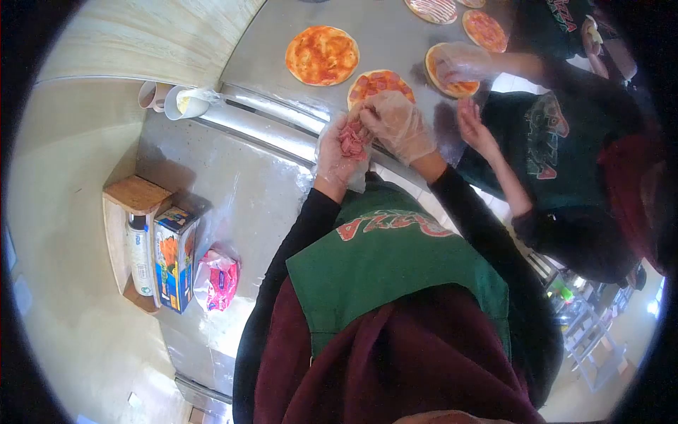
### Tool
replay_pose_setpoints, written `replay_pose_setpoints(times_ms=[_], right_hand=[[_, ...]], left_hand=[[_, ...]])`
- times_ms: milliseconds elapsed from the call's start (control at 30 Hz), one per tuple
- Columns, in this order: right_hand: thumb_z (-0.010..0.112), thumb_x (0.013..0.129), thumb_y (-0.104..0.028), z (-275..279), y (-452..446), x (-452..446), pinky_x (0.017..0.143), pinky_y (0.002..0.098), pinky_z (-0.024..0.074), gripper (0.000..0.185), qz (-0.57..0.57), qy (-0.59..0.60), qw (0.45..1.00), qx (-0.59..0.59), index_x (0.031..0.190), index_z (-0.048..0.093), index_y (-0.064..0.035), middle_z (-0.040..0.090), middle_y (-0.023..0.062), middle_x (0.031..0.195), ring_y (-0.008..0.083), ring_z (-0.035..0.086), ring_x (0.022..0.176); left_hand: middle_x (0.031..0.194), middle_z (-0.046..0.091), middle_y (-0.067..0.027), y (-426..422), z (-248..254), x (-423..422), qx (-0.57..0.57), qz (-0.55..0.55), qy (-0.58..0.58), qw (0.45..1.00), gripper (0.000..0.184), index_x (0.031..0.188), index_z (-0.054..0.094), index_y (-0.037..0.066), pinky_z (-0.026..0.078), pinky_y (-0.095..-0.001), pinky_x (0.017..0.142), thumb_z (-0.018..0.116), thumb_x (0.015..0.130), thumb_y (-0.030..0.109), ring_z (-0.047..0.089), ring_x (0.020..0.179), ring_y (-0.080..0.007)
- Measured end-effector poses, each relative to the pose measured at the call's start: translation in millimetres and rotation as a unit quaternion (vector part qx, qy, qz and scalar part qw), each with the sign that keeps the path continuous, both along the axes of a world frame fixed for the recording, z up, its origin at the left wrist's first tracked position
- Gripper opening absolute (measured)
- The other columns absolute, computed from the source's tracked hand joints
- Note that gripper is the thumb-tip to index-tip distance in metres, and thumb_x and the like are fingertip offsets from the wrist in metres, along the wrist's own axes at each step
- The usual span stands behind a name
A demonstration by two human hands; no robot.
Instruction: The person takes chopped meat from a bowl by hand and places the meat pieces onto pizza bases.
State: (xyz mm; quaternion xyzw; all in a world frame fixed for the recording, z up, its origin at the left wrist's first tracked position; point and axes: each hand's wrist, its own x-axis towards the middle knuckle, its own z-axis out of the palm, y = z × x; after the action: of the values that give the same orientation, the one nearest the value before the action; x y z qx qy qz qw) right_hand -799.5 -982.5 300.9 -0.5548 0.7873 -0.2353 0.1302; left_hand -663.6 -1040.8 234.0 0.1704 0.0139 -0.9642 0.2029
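My left hand [339, 154], in a clear plastic glove, cups a heap of shredded pink meat [352, 139]. Close to its right, my right hand [399, 126], gloved too, has its fingers pinched together at the heap's edge; what they hold is too small to make out. Just beyond both hands lies a pizza [381, 83] with red sauce and pink meat pieces, its near part hidden by my right hand. Farther up and left rests a pizza base [322, 56] with only red sauce showing.
Co-worker's gloved hand [462, 62] is over another pizza [432, 68]; their other hand [474, 127] is nearer. More pizzas [485, 30] lie at the back. Left are a bowl [189, 104], a wooden holder [138, 194], a box [174, 258] and a pink packet [222, 280].
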Motion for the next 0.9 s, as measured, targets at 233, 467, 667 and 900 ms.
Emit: replay_pose_setpoints(times_ms=[233,467,667,900], right_hand=[[0.051,0.084,-0.029,-5,0,-17,0.074,0.0442,0.0472,0.029,0.043,-0.112,0.993,0.012,0.080,0.066,-0.0052,0.063,0.0171,0.083,0.0343,0.060,0.082],[0.053,0.084,-0.030,-8,3,-27,0.072,0.0406,0.0477,0.029,0.063,-0.127,0.990,0.014,0.080,0.067,-0.0051,0.064,0.0167,0.081,0.0323,0.062,0.077],[0.055,0.083,-0.031,-15,3,-30,0.071,0.0383,0.0489,0.029,0.030,-0.218,0.975,0.029,0.083,0.068,-0.0048,0.065,0.0169,0.082,0.0311,0.063,0.076],[0.055,0.082,-0.033,-22,2,-37,0.072,0.0375,0.0496,0.030,0.033,-0.218,0.974,0.059,0.085,0.069,-0.0057,0.066,0.0155,0.082,0.0293,0.064,0.076]], left_hand=[[0.125,0.056,-0.0139,2,10,-3,-0.033,0.001,-0.053,0.998,0.048,0.133,0.043,-0.003,0.039,-0.0374,0.101,0.035,0.097,0.027,0.053,0.115,-0.0244],[0.130,0.052,-0.0154,3,11,-5,-0.012,0.005,-0.041,0.999,0.048,0.134,0.041,-0.004,0.037,-0.0388,0.105,0.034,0.097,0.026,0.051,0.119,-0.0263],[0.130,0.052,-0.0157,3,11,-5,-0.004,0.000,-0.031,1.000,0.047,0.133,0.042,-0.004,0.036,-0.0394,0.105,0.034,0.098,0.027,0.050,0.120,-0.0276],[0.132,0.050,-0.0165,4,15,-5,-0.008,-0.001,-0.054,0.999,0.048,0.134,0.041,-0.004,0.036,-0.0405,0.106,0.035,0.098,0.028,0.049,0.122,-0.0280]])
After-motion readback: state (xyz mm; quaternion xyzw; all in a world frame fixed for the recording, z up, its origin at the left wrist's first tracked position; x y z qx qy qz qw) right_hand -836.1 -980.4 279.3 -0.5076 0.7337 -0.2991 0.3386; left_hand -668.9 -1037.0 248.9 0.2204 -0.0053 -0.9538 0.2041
